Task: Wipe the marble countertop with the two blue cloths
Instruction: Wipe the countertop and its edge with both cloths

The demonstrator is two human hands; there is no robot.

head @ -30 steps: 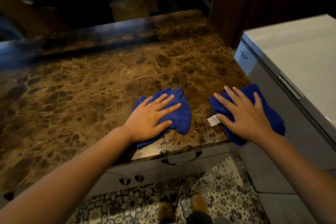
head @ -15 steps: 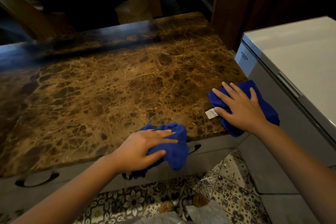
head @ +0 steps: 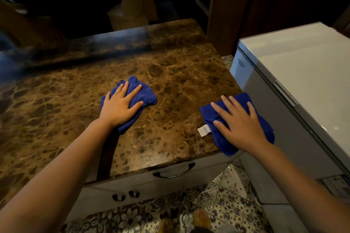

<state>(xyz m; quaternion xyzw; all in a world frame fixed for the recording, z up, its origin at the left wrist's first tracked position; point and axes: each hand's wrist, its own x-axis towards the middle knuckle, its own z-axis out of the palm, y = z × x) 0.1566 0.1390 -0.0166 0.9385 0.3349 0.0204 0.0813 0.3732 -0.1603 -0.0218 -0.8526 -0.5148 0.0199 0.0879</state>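
The brown veined marble countertop (head: 170, 73) fills the middle of the view. My left hand (head: 119, 106) lies flat, fingers spread, on a crumpled blue cloth (head: 146, 94) near the counter's middle. My right hand (head: 240, 121) presses flat on a second blue cloth (head: 208, 112) at the counter's near right corner. That cloth has a white label (head: 204, 130) on its left side and its right part overhangs the counter's edge.
A white chest freezer (head: 303, 73) stands close against the counter's right side. White drawers with a dark handle (head: 174, 173) sit below the front edge, above a patterned tile floor (head: 223, 195). Dark wooden furniture (head: 132, 5) stands behind the counter.
My left hand has pushed its cloth from the counter's front edge away from me toward the middle. My right hand and its cloth have stayed at the right corner.
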